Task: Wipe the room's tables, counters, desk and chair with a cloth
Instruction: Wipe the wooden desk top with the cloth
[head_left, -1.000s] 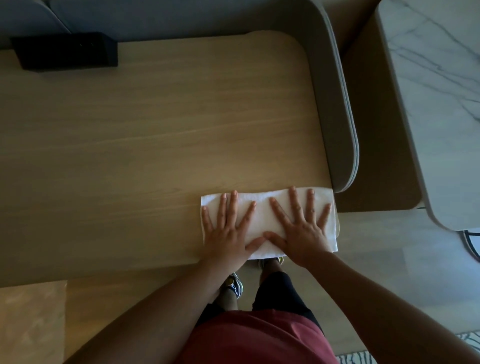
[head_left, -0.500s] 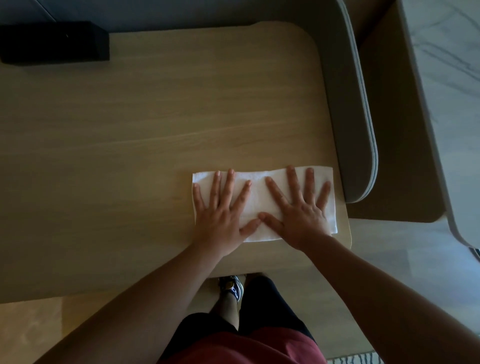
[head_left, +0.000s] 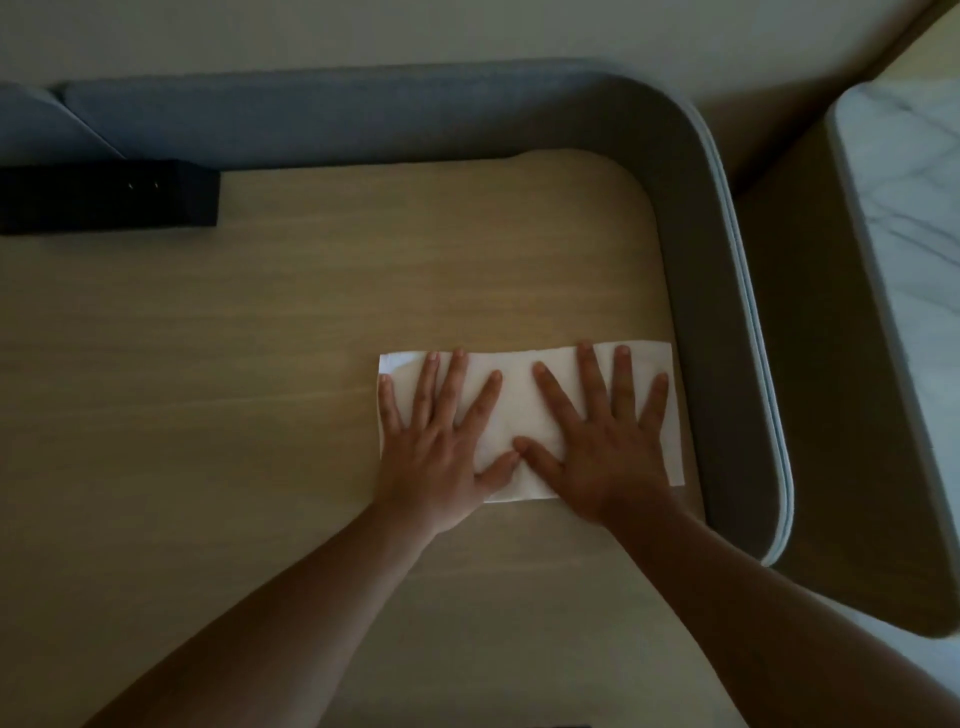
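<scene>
A person's left hand (head_left: 434, 447) and right hand (head_left: 605, 441) lay flat, side by side, on a white cloth (head_left: 519, 410) spread over a light wood-grain surface (head_left: 260, 338). The fingers of both hands were straight and fanned apart, palms pressed down, and the two thumbs nearly met over the middle of the cloth. Neither hand curled round anything. The cloth was a thin, folded rectangle with crisp edges; its far left corner was turned over slightly. It sat toward the right end of the surface, its right edge just beside a grey padded screen (head_left: 727, 338) that wrapped around the back and right side in a smooth rounded corner, trimmed with a pale edge. The surface itself was matte, with a rounded far right corner. A long black box (head_left: 109, 195) stood at the back left, against the screen. Beyond the screen to the right stood a white marble-veined top (head_left: 904, 234) with a rounded edge, and a plain pale wall (head_left: 415, 31) ran behind. The light was dim.
</scene>
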